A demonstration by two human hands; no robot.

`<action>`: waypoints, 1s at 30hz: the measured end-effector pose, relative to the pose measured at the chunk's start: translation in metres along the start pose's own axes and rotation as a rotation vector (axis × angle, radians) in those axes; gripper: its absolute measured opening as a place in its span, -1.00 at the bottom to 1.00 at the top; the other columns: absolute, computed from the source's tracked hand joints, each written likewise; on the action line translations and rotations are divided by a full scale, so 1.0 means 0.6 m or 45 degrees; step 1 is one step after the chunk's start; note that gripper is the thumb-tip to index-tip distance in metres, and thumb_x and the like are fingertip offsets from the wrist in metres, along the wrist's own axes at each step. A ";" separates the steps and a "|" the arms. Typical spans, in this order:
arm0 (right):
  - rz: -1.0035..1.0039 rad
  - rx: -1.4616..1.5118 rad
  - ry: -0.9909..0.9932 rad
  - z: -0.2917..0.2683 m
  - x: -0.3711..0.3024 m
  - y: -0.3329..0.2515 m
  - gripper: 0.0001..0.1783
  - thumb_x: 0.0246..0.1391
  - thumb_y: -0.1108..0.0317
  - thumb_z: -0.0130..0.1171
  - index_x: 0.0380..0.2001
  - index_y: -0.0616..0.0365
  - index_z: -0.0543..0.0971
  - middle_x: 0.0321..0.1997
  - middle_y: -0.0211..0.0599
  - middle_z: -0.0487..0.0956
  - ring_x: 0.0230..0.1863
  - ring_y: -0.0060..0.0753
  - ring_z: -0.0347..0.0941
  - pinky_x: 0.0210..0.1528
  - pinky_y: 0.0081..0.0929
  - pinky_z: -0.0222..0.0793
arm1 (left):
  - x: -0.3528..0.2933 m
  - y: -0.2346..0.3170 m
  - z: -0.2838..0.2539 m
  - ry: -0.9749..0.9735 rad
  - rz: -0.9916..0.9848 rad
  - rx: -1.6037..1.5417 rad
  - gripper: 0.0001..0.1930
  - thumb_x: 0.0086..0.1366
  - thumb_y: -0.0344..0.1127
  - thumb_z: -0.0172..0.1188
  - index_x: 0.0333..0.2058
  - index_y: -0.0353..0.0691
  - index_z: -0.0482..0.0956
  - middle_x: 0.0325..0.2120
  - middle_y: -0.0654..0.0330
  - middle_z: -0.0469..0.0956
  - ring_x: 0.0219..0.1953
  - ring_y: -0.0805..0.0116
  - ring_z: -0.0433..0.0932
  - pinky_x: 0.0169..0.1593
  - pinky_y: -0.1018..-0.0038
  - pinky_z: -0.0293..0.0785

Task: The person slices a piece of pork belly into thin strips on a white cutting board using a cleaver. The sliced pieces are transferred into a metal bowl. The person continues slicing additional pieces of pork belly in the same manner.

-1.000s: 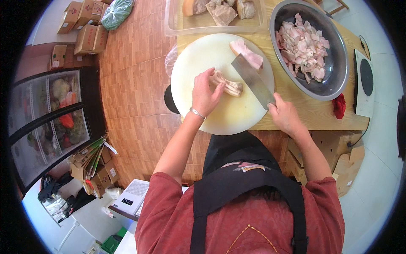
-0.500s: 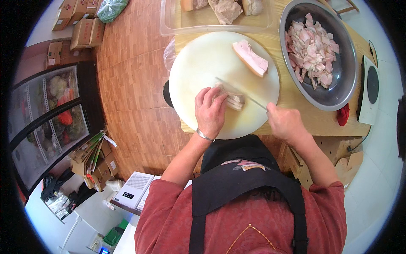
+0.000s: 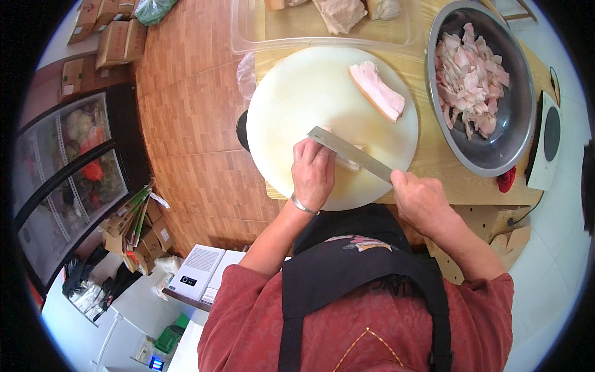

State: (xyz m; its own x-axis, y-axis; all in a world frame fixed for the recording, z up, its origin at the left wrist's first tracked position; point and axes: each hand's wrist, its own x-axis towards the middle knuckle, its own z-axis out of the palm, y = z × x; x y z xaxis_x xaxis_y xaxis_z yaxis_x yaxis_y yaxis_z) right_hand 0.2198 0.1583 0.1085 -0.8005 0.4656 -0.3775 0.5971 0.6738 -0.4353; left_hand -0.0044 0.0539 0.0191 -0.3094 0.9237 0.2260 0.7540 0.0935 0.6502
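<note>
My right hand point(image 3: 421, 199) is wrapped round the handle of a cleaver point(image 3: 353, 155). Its broad blade slants up and left across a small piece of pork point(image 3: 348, 165), hiding much of it. Against that piece my left hand point(image 3: 313, 175) presses with curled fingers, right beside the blade tip. Both hands work over a round white cutting board point(image 3: 285, 93). A longer strip of pork point(image 3: 377, 90), pale pink with a tan rind, lies apart at the board's far right.
Right of the board stands a large steel bowl point(image 3: 456, 158) of sliced pork. Beyond the board, a clear plastic tub point(image 3: 285, 44) holds larger meat chunks. A flat device with a black disc point(image 3: 551, 133) sits at the table's right edge, near a red cloth point(image 3: 506, 180).
The cleaver has tilted, so its flat side now shows where only a thin edge did. My left fingers have drawn in closer together. The whole view has shifted slightly.
</note>
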 end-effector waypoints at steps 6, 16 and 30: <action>0.009 0.026 -0.053 0.043 0.071 0.010 -0.88 0.16 0.49 0.06 -0.23 0.18 0.38 -0.42 0.02 0.64 -0.42 0.16 0.63 -0.43 -0.01 0.51 | 0.001 -0.006 0.000 -0.038 0.014 -0.058 -0.70 0.10 -0.65 0.31 -0.14 -0.37 0.67 -0.09 0.02 0.61 -0.06 -0.07 0.53 0.02 0.19 0.50; -0.006 0.055 -0.002 0.000 0.000 -0.004 -0.85 0.13 0.47 0.08 -0.23 0.16 0.39 -0.43 -0.04 0.59 -0.45 0.14 0.59 -0.44 -0.01 0.48 | 0.006 -0.008 -0.002 -0.003 0.082 0.014 -0.64 0.03 -0.66 0.31 -0.12 -0.38 0.67 -0.06 0.03 0.60 -0.05 -0.04 0.55 -0.03 0.22 0.59; 0.003 0.065 -0.050 -0.001 0.009 -0.003 -0.82 0.09 0.51 0.11 -0.23 0.17 0.38 -0.44 -0.05 0.60 -0.42 0.09 0.62 -0.42 -0.06 0.52 | 0.010 -0.003 -0.007 -0.062 0.040 -0.003 -0.57 0.06 -0.70 0.27 -0.03 -0.42 0.65 -0.06 -0.02 0.59 -0.05 -0.12 0.52 0.02 0.16 0.53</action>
State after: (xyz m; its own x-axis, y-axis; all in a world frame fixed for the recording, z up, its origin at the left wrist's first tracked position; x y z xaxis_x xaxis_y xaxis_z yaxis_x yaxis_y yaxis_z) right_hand 0.2144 0.1597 0.1076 -0.7968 0.4440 -0.4097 0.6019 0.6421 -0.4747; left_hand -0.0100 0.0578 0.0221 -0.2573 0.9431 0.2107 0.7616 0.0637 0.6449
